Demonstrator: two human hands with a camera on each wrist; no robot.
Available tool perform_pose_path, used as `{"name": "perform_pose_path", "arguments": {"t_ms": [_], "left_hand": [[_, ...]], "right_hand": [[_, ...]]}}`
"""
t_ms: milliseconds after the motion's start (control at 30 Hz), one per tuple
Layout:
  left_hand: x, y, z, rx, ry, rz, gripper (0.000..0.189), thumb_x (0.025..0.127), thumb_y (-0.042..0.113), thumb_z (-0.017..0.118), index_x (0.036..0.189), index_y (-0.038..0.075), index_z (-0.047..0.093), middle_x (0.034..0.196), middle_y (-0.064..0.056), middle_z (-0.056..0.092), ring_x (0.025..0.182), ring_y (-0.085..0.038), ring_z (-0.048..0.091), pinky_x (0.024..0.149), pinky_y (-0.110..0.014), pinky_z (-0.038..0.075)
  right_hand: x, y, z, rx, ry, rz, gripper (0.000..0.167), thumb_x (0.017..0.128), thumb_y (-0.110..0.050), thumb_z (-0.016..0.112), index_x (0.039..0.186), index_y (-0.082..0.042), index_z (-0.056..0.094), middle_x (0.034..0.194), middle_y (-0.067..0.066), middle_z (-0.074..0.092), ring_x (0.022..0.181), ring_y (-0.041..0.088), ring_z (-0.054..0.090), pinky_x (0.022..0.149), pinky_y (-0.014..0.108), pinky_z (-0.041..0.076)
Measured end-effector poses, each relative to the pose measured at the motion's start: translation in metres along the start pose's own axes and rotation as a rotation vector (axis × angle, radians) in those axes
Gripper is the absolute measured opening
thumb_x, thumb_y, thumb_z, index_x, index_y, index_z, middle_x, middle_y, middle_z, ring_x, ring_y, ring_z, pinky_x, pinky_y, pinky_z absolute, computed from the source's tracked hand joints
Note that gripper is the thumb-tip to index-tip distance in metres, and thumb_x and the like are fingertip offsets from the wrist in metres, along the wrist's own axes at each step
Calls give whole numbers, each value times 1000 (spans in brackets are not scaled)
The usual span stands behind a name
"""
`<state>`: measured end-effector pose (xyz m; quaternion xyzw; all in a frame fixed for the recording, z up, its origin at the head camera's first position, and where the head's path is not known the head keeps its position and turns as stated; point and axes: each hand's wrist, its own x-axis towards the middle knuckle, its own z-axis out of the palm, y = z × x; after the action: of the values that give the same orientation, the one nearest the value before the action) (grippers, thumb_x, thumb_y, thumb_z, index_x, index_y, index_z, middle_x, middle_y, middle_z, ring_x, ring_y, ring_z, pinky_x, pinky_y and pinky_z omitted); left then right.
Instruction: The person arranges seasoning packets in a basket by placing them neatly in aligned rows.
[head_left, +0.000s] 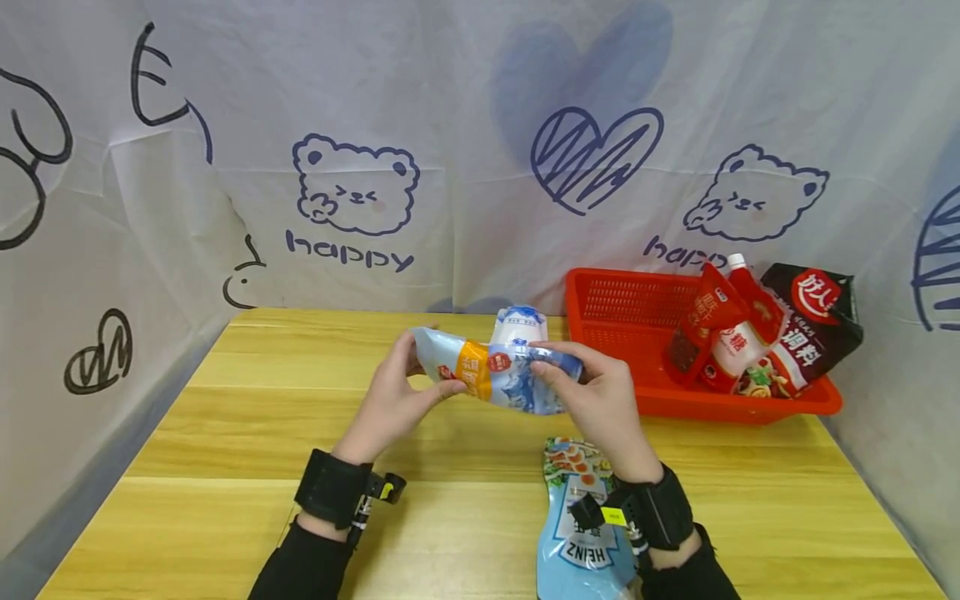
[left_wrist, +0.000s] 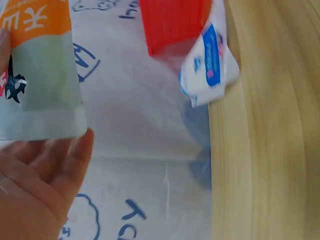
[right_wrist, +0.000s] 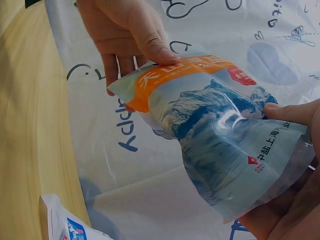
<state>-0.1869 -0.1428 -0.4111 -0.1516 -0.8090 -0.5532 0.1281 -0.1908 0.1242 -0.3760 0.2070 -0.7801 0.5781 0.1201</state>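
The bag (head_left: 516,385) is above the table (head_left: 262,417), left hand (head_left: 393,396) at its nine o'clock, right hand (head_left: 600,396) at three — thumbs and fingers clamped on its ends. Its slick plastic could slip if a pinch loosens, perhaps toppling the white pack (head_left: 517,323) at twelve.

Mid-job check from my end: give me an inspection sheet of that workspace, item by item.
Surface: wood-grain table; no spill seen.
Job's things: blue-and-orange pouch, held up off the table.
Clutter: Heinz pouch lying flat, partly hidden by the right wrist; white-and-blue packet behind the held pouch; red basket with a red packet, white-capped container and dark bag.
Grippers: left hand and right hand each grip one end of the held pouch.
Cables: none seen across the table.
Surroundings: white sheet behind, with drawn bears and hearts.
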Motion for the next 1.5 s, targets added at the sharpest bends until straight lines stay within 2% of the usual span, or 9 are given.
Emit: {"name": "perform_pose_path", "arguments": {"t_ms": [133,333,567,667,833,1000,1200,1333,1500], "left_hand": [[0,0,-1,-51,-25,7,48,89,12,83,129,5,58,118,-10,69,106,-23,67,95,-45,56],[-1,1,-2,-51,-2,-4,46,88,9,82,127,2,59,116,-11,69,102,-24,68,91,-48,55],[-2,1,-3,-6,33,10,46,88,8,83,128,3,60,116,-11,69,98,-22,66,84,-32,53],[-2,1,-3,23,34,31,48,87,7,83,128,2,61,116,-11,70,94,-22,63,80,-31,51],[-3,2,-1,56,1,40,48,86,7,83,129,3,61,115,-10,71,96,-22,63,80,-37,54],[-3,2,1,66,-32,38,46,87,7,83,128,2,62,118,-12,72,102,-24,67,84,-41,60],[-3,3,3,160,-42,68,47,85,9,85,126,3,64,113,-12,74,91,-21,68,71,-32,59],[-3,3,5,220,-54,95,48,85,11,86,126,2,65,111,-11,75,91,-20,69,76,-35,60],[-4,3,8,242,-86,103,50,85,15,86,128,3,65,106,-8,76,90,-16,70,77,-34,59]], "right_hand": [[0,-1,0,4,-5,26,25,96,-12,77,120,-6,76,116,14,75,97,28,71,85,30,61],[1,1,-1,18,-50,55,26,97,-14,76,122,-8,75,119,14,73,98,30,70,84,29,61],[3,4,-4,17,-135,124,32,98,-20,75,129,-13,72,126,12,69,104,31,67,87,37,61],[4,4,-6,-38,-190,145,38,96,-26,77,132,-16,71,129,10,68,106,31,65,89,43,61],[5,3,-5,-140,-275,90,44,93,-31,81,134,-21,70,127,6,70,104,27,65,88,44,61],[4,-1,-1,-209,-309,24,43,91,-28,83,131,-17,72,126,4,71,102,23,68,88,39,62],[2,-4,3,-327,-349,20,44,91,-28,83,130,-12,72,121,7,73,95,20,69,82,36,63],[2,-3,9,-383,-378,9,43,91,-30,83,130,-13,72,114,4,74,88,16,66,75,29,61],[2,1,13,-442,-377,-34,37,92,-29,81,125,-11,75,104,1,74,80,14,62,68,25,57]]}}
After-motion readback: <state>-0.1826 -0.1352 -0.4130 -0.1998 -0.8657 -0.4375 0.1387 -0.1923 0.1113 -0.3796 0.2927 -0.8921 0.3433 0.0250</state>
